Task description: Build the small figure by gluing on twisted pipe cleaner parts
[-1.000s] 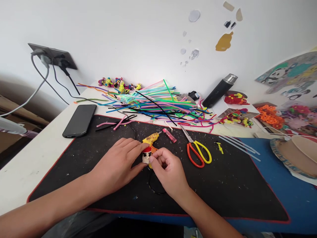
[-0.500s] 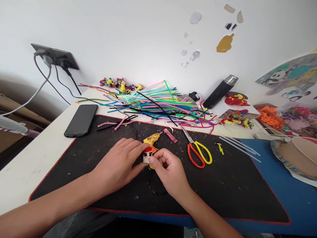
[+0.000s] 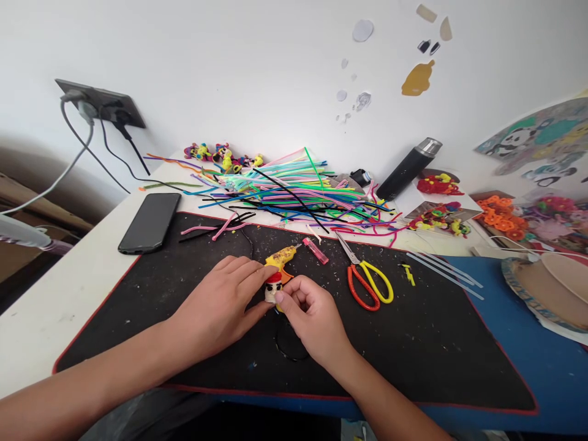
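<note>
A small doll head [image 3: 274,286] with a red top, dark eyes and a pale lower part is held upright between both hands over the black mat [image 3: 404,361]. My left hand [image 3: 225,297] grips it from the left, index finger near the red top and thumb low at its side. From the right, my right hand [image 3: 312,312] pinches its lower front with thumb and curled fingers. Just behind the head lies a yellow glue gun [image 3: 281,257], partly hidden by it, with its nozzle pointing away to the right.
Scissors [image 3: 371,285], a pink lighter [image 3: 315,250] and a small yellow piece [image 3: 408,275] lie to the right. Glue sticks [image 3: 443,274] cross the mat's edge. Behind are heaped pipe cleaners [image 3: 294,187] and a black flask [image 3: 408,169]; a phone [image 3: 150,223] is at left.
</note>
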Demonstrator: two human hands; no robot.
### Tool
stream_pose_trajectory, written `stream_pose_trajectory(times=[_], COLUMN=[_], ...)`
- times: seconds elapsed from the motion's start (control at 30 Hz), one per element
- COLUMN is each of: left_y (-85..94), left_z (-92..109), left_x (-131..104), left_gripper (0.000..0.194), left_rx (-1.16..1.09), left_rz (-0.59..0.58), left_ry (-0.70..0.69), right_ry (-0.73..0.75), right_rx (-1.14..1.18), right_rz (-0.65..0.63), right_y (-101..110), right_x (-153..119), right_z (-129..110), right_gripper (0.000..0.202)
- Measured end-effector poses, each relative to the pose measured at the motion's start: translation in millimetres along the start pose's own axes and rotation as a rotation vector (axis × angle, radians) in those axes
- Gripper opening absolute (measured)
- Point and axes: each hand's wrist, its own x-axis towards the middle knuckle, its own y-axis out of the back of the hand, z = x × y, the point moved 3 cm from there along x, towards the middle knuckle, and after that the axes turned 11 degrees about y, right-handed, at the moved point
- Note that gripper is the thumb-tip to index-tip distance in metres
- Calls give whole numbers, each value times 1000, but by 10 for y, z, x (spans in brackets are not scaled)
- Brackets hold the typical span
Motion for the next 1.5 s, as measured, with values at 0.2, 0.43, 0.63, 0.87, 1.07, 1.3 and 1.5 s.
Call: stream_pose_trajectory(times=[0.2,0.43,0.63,0.87,1.07,1.3,1.5], left_y=[0,-4,10,14,-8,-22,-23], left_z=[0,-2,8,-4,-22,-17,5], left_x=[7,9,9,-2,-12,-13,-19], left_gripper=[28,27,28,31,29,27,27], left_rx=[-8,-23,-21,6,30,56,89], left_rz=[-10,-1,6,16,41,54,40], left_ry=[13,23,19,18,19,-5,-27], right_ry=[-31,-29,-33,-28,17,24,16], right_rx=[37,56,70,68,31,-7,-20], right_rz=[-10,-11,-21,-18,-9,-22,-19], right_y=[-1,-6,-5,-9,-16,-30,-43], right_x=[-5,-15,-8,-22,-25,-21,-20], right_z=[32,47,29,52,17,1,32], right_gripper=[26,26,26,29,27,24,25])
